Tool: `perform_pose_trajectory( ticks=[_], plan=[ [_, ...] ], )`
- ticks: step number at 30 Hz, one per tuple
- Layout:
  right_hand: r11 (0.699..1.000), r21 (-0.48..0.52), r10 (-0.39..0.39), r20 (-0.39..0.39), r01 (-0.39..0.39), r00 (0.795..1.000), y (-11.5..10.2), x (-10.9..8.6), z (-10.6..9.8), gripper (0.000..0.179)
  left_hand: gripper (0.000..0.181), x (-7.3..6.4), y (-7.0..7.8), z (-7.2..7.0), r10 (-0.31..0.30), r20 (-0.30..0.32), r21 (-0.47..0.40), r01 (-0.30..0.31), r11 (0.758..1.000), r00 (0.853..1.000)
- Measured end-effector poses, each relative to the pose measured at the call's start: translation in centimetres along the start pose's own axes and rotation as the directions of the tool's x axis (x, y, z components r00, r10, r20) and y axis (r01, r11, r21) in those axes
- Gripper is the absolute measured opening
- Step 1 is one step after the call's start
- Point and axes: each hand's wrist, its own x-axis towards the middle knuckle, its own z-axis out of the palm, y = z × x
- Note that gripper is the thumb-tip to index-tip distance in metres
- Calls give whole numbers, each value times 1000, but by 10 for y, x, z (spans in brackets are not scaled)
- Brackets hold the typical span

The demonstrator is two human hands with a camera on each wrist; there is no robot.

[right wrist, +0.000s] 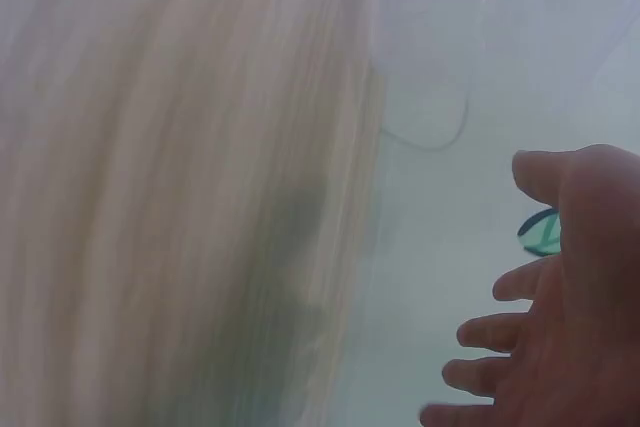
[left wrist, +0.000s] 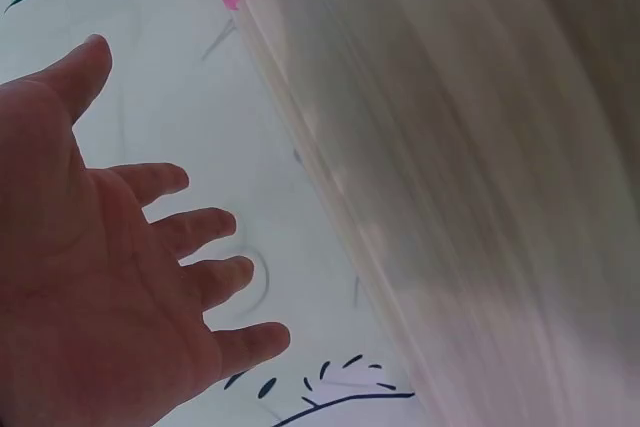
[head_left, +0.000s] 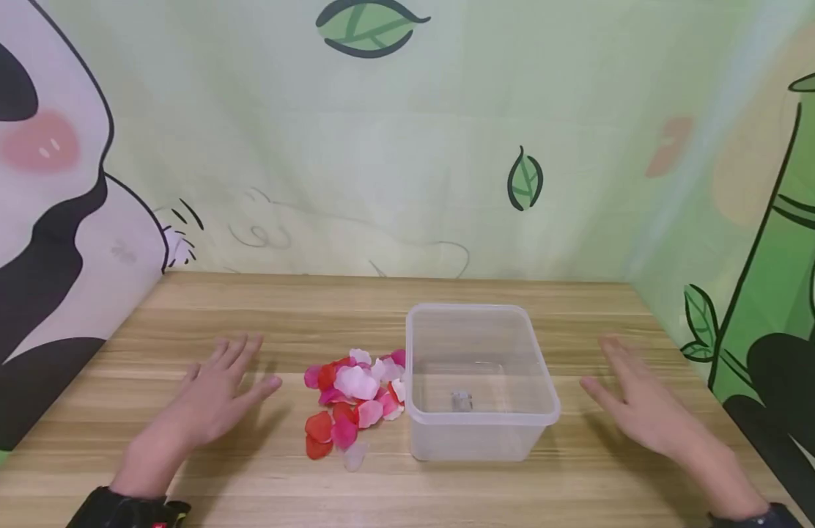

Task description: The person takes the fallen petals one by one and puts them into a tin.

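Observation:
My left hand (head_left: 212, 400) hovers over the left part of the table, fingers spread and holding nothing. To its right lies a loose heap of petals (head_left: 357, 383) in red, pink, magenta and white. A clear plastic box (head_left: 483, 440) without a lid stands against the heap's right side, with a small clear item (head_left: 462, 400) visible at its bottom; I cannot tell what that is. On the box's other side, my right hand (head_left: 658, 411) is held apart from it, fingers extended and grasping nothing. Both wrist views show an empty palm, the left hand (left wrist: 110, 267) and the right hand (right wrist: 570, 317).
The wood-grain table (head_left: 302, 308) ends at a pale green cloth backdrop (head_left: 394, 161) printed with leaves. A printed panda (head_left: 130, 227) is on the left side, printed bamboo (head_left: 770, 293) on the right.

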Motion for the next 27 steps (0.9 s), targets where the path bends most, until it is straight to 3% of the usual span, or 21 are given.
perform_pose_trajectory(
  ticks=[8,13,18,27],
  plan=[
    [998,52,-19,51,17,999,-17,2,3,83,87,5,8,5,15,4,-6,-15,1000,1000],
    [982,164,-109,97,92,989,-23,3,3,77,78,8,16,7,64,-17,0,-64,998,998],
    [951,275,-191,170,140,967,-32,2,5,78,61,12,28,9,133,-23,-36,-134,990,991],
    [912,380,-282,310,154,908,-47,-1,3,97,27,20,48,10,171,109,-162,-153,975,979]
  ],
)
